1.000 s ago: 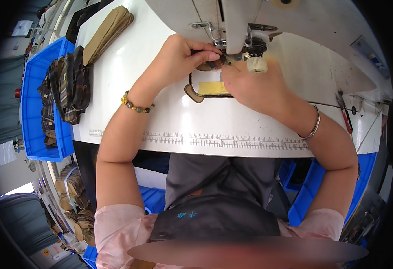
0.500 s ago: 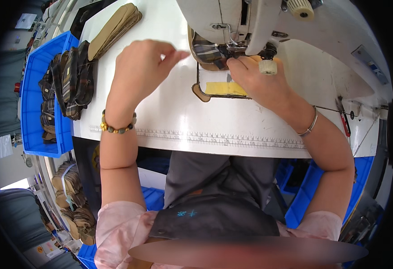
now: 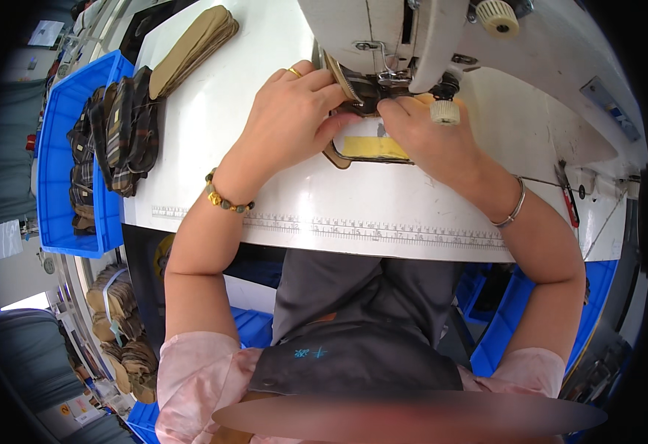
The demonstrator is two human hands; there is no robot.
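Observation:
A dark plaid fabric piece (image 3: pixel 362 87) with a tan edge lies under the presser foot (image 3: pixel 394 78) of a white sewing machine (image 3: pixel 553 59). My left hand (image 3: pixel 294 115) is closed on the piece's left edge, thumb on the near side and fingers round the far side; that edge is lifted and bent up. Close by the presser foot, my right hand (image 3: pixel 435 137) pinches the piece's near edge, its fingertips partly hidden behind a machine knob (image 3: pixel 444 112).
At left stands a blue bin (image 3: pixel 107 222) with several plaid pieces (image 3: pixel 133 133) hanging over its side. A stack of tan shaped pieces (image 3: pixel 194 52) lies on the white table (image 3: pixel 279 192). A ruler strip (image 3: pixel 338 228) runs along the front edge; red-handled snips (image 3: pixel 569 196) lie at right.
My left hand has moved right from above the table and taken hold of the plaid piece's left edge, which is now tipped up. My right hand has stayed nearly still.

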